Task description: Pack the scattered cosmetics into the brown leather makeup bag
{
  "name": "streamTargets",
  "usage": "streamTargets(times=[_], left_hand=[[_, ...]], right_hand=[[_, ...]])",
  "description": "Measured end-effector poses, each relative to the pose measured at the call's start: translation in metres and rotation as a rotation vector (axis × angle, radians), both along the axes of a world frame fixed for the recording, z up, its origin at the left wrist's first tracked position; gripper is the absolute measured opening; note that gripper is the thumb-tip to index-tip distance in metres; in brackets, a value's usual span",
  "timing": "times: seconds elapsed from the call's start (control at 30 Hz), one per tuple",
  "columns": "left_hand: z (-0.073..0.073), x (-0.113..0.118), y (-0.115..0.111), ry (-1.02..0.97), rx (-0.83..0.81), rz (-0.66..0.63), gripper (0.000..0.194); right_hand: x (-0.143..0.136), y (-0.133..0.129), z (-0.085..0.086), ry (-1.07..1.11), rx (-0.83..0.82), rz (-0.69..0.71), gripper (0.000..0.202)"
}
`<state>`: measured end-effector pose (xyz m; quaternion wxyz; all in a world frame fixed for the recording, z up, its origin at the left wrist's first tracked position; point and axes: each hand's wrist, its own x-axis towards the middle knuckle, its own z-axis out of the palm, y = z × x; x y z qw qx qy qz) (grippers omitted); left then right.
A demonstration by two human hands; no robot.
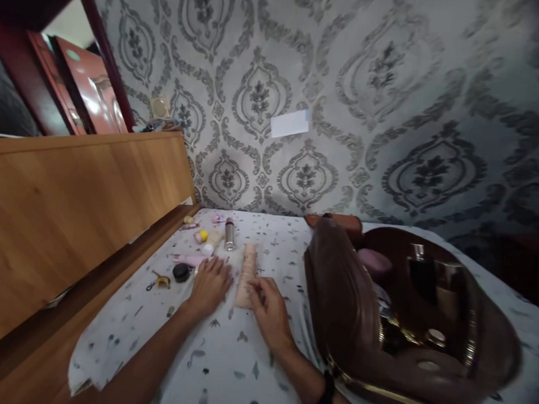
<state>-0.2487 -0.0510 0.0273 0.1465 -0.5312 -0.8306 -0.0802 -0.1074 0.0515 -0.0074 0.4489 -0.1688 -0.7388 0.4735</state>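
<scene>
A peach squeeze tube (247, 265) lies flat on the patterned sheet, its wide end toward me. At its right edge, the bent fingers and thumb of my right hand (270, 311) are closed on it. To the left, my left hand (211, 284) lies palm down with fingers stretched, open. Close by its fingertips is a pink tube (189, 260), partly covered by the hand. A round black jar (180, 273) and a gold hair claw (162, 281) lie left of that hand. Beyond the fingers are a silver cylindrical bottle (229, 235) and a pale tube with a white cap (211, 244).
An open brown cosmetic bag (341, 295) at right holds bottles and a pink pouch (375, 261). Behind it sits a reddish-brown case (342, 223). A wooden board (87, 206) edges the left side; patterned wallpaper (307, 74) stands behind. A small yellow-capped item (201, 236) lies far left.
</scene>
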Motion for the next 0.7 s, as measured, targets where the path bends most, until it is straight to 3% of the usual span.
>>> streamTargets(times=[0.13, 0.27, 0.43, 0.7], left_hand=[[0.000, 0.001, 0.001, -0.012, -0.132, -0.002, 0.027], [0.005, 0.006, -0.001, -0.009, -0.143, 0.000, 0.025], [0.001, 0.007, -0.004, 0.011, -0.129, -0.002, 0.024], [-0.005, 0.002, -0.004, 0.007, -0.097, -0.006, 0.019]], right_hand=[[-0.002, -0.002, -0.008, -0.096, 0.125, -0.020, 0.029], [-0.002, -0.007, -0.015, -0.212, 0.228, -0.012, 0.032], [-0.001, -0.008, -0.019, -0.316, 0.394, -0.009, 0.036], [0.000, -0.002, -0.035, -0.179, 0.534, 0.082, 0.031]])
